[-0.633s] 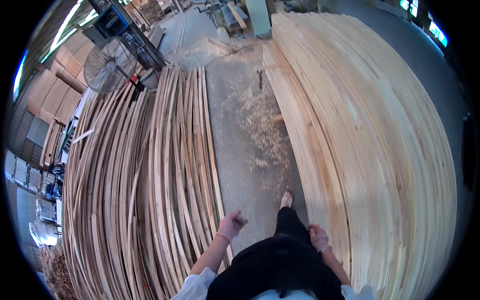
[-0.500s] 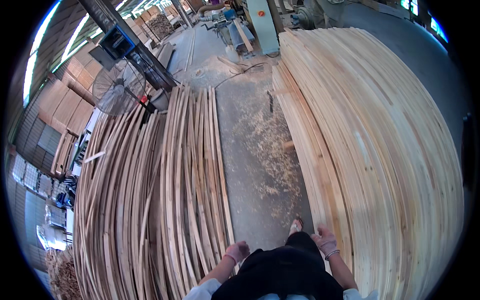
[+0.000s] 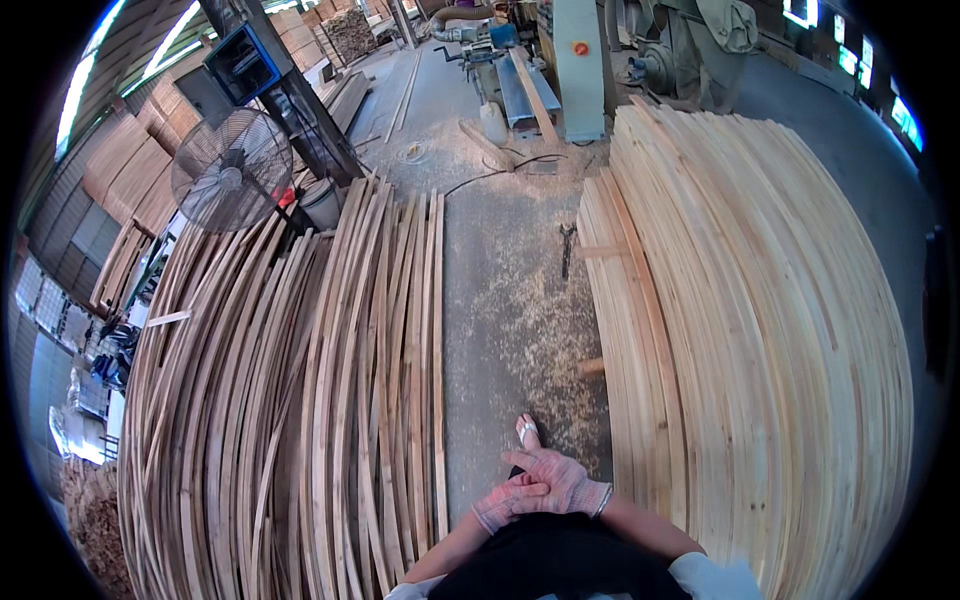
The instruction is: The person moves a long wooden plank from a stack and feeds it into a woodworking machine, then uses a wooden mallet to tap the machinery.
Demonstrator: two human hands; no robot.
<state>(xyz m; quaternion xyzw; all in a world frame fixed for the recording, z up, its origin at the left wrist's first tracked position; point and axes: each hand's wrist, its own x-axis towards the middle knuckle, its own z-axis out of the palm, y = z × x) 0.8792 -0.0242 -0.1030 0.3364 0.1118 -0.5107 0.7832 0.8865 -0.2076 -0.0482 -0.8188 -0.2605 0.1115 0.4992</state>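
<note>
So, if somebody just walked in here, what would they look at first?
Probably the huge stack of pale boards filling the right side, then the long thin wooden strips on the left. Wood shavings lie between them, and the gloved left hand and right hand meet at bottom centre. A round caged fan stands upper left.

The grey floor [image 3: 475,235] runs back through a deep shed, pale shavings [image 3: 535,340] scattered over its middle. Toward its far left corner a dark pillar [image 3: 305,115] carries a blue-framed box [image 3: 243,63], with a round caged fan [image 3: 231,168] beside it. A pale green column [image 3: 580,95] and machinery [image 3: 515,85] stand along the far edge. Bright strips [image 3: 88,80] light the roof [image 3: 130,50] at left; small windows [image 3: 907,122] glow at right.
</note>
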